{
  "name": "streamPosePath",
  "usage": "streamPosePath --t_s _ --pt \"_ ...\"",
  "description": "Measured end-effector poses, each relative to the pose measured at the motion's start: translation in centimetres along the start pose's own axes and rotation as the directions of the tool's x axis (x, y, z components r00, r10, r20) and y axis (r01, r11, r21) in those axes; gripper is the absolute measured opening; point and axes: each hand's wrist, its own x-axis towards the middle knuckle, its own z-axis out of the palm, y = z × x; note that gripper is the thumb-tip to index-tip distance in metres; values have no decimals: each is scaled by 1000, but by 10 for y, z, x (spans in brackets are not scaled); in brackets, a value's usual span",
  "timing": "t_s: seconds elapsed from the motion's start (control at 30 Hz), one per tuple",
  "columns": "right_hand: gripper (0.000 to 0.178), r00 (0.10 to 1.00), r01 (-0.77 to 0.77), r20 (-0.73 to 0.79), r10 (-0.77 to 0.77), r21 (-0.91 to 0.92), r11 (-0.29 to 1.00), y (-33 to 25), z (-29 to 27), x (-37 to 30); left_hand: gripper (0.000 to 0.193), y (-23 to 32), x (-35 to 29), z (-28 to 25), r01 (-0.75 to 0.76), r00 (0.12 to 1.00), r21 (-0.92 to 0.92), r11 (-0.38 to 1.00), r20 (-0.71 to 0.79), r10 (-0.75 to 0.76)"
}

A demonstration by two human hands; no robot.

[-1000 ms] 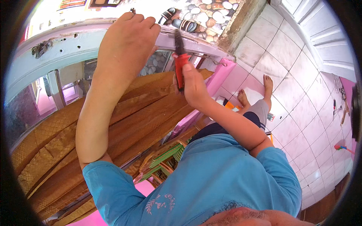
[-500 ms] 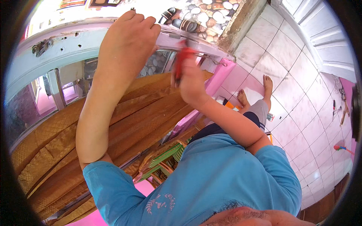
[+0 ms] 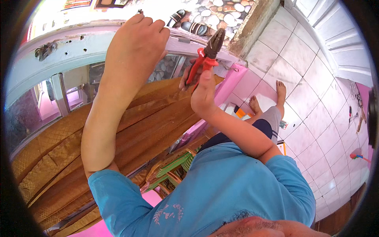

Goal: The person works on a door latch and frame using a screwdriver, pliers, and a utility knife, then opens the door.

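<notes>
My right hand (image 3: 203, 89) is closed around the red handles of combination pliers (image 3: 204, 59). Their dark jaws point up and to the right, near the pale window frame (image 3: 92, 41) but with no visible grip on anything. My left hand (image 3: 136, 49) rests at the frame's upper edge, back toward me and fingers curled. A small dark piece (image 3: 139, 12) shows just past its fingertips; whether the fingers hold it is hidden by the hand.
A brown curtain (image 3: 158, 100) hangs below the frame, beside a pink post (image 3: 233, 83). Outside lie striped sandals (image 3: 193, 27) on a pebble-patterned surface. A white panelled door (image 3: 335, 31) stands right. Tools, including a screwdriver (image 3: 350, 112), lie on the tiled floor (image 3: 308, 94).
The pliers were blurred and more upright; now they are sharp, with jaws raised and tilted right. My left hand has barely moved.
</notes>
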Motion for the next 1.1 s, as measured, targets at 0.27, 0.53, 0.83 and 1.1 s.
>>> streamPosePath --t_s 0.27,0.53,0.83,1.1 --pt "46 999 -51 10 50 145 988 16 -2 -8 33 1 -1 -1 16 999 10 1000 35 -17" --pt "43 978 -101 159 137 -214 972 17 -9 -6 32 -1 0 1 2 1000 -15 1000 -11 -2" --pt "42 970 -146 178 162 -103 984 10 -15 -2 25 1 1 -2 2 1000 38 999 -7 -2" --pt "41 951 -88 232 203 -428 900 38 -23 2 28 2 3 -2 31 999 12 999 39 -31"
